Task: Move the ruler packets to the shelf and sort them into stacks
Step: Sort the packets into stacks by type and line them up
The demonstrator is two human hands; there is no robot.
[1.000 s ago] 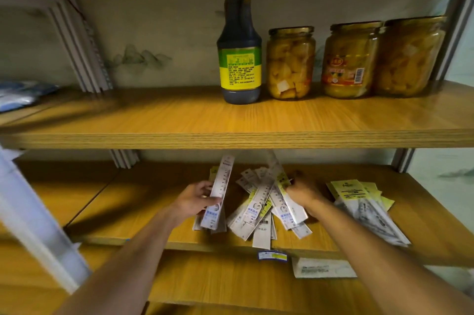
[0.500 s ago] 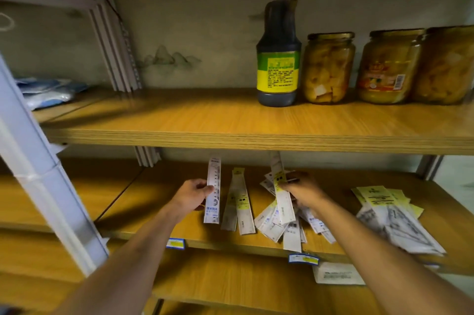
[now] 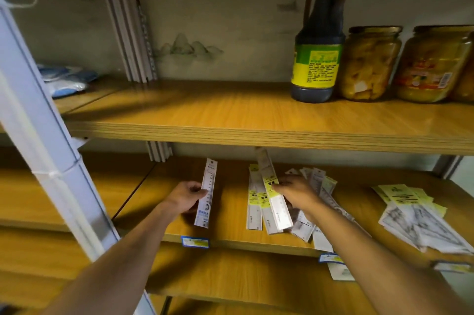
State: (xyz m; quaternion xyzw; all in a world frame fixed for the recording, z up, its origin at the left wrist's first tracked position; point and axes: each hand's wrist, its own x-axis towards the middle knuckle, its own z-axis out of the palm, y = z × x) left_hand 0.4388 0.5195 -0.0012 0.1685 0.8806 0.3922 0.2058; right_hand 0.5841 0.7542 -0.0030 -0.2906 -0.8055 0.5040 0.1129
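Sorting on lower shelf (image 3: 230,234) | left hand (image 3: 186,198) pinches blue-label ruler packet (image 3: 206,198) mid-length | right hand (image 3: 296,191) grips yellow-label ruler packet (image 3: 272,193) over small stack; loose pile (image 3: 318,186) behind | likely light, thin, slick sleeves, slightly flexible; hold edges near the middle.

The rightmost jar (image 3: 465,66) is cut off by the edge; packet print is too small to read.

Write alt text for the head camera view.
On a wooden shelf, the left hand holds a white ruler packet while the right hand grips a yellow-labelled packet above a loose pile. The shelf above holds a dark bottle and jars.
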